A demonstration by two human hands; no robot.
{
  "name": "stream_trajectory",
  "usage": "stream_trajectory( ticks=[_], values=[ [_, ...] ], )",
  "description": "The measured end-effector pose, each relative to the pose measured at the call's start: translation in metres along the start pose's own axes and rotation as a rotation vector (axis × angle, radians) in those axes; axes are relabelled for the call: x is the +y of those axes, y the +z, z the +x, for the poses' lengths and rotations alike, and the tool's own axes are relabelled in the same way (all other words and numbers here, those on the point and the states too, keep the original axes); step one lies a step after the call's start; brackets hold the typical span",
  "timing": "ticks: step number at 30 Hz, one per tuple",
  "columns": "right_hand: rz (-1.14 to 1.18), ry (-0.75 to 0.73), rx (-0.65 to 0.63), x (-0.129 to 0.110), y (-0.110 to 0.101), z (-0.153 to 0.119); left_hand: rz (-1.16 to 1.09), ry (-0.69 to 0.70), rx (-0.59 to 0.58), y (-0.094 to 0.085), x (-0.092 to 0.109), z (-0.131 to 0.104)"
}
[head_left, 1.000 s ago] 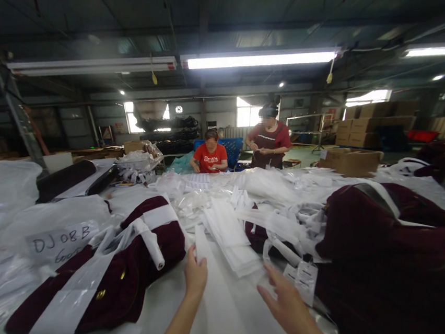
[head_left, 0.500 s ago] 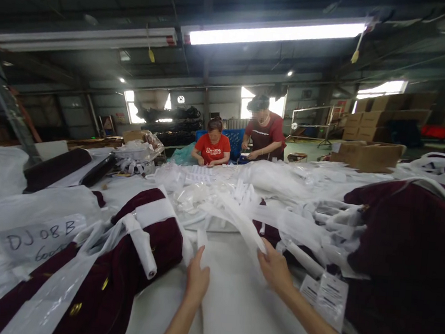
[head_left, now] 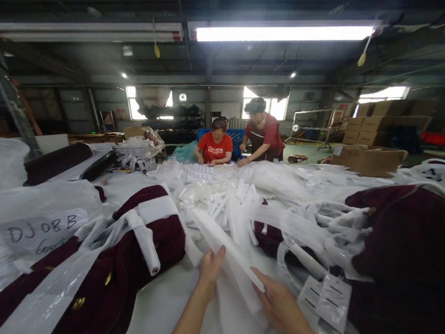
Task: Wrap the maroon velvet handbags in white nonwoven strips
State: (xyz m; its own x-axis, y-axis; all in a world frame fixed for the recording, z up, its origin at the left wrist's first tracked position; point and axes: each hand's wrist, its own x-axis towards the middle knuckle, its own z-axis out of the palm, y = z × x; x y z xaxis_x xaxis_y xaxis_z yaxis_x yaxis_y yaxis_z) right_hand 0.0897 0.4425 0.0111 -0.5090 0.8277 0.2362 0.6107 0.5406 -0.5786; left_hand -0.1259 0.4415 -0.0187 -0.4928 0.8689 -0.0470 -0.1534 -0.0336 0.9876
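Note:
A long strip of thin white wrapping material [head_left: 227, 243] stretches from the pile in the middle toward me. My right hand [head_left: 278, 301] is closed on its near end. On the strip's left side is my left hand [head_left: 209, 273], thumb up and fingers curled against the white material; part of its grip is hidden. To the left lies a dark maroon bag [head_left: 114, 267] with gold fittings and a white-wrapped handle. Another maroon bag [head_left: 411, 248] stands at the right, with white tags [head_left: 323, 300] beside it.
Loose white strips [head_left: 242, 205] heap in the middle. A marked plastic bag [head_left: 43, 231] lies at left. Two people [head_left: 215, 148] [head_left: 264, 137] work across the table. Cardboard boxes [head_left: 368, 159] are at the back right.
The white strip has swung left and lower, lying between my hands. My left hand has moved right and slightly up; my right hand is lower. The standing person leans further forward.

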Motion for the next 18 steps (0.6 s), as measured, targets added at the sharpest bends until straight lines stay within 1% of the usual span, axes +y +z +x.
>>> stream_trajectory(
  ticks=[2, 6, 8, 12, 14, 15, 16, 18],
  values=[
    [0.044, 0.033, 0.03, -0.002, -0.002, -0.003, -0.018, 0.003, -0.011, 0.0, -0.005, 0.0],
    [0.066, 0.161, 0.213, -0.003, -0.013, -0.005, -0.017, 0.006, 0.025, -0.004, -0.016, 0.002],
    [0.07, 0.212, 0.28, -0.003, -0.018, -0.006, -0.002, 0.006, 0.055, -0.007, -0.02, 0.003],
    [0.024, 0.356, 0.368, -0.002, -0.025, -0.008, 0.024, 0.002, 0.112, -0.011, -0.022, 0.001],
    [-0.015, 0.393, 0.395, 0.002, -0.027, -0.009, 0.036, 0.002, 0.138, -0.012, -0.021, 0.0],
    [-0.029, 0.374, 0.411, 0.005, -0.028, -0.01, 0.042, 0.004, 0.148, -0.012, -0.02, -0.001],
    [-0.04, 0.319, 0.429, 0.008, -0.028, -0.012, 0.047, 0.006, 0.156, -0.012, -0.019, -0.002],
    [-0.07, 0.134, 0.436, 0.015, -0.025, -0.019, 0.057, 0.008, 0.167, -0.012, -0.017, -0.005]
  ],
)
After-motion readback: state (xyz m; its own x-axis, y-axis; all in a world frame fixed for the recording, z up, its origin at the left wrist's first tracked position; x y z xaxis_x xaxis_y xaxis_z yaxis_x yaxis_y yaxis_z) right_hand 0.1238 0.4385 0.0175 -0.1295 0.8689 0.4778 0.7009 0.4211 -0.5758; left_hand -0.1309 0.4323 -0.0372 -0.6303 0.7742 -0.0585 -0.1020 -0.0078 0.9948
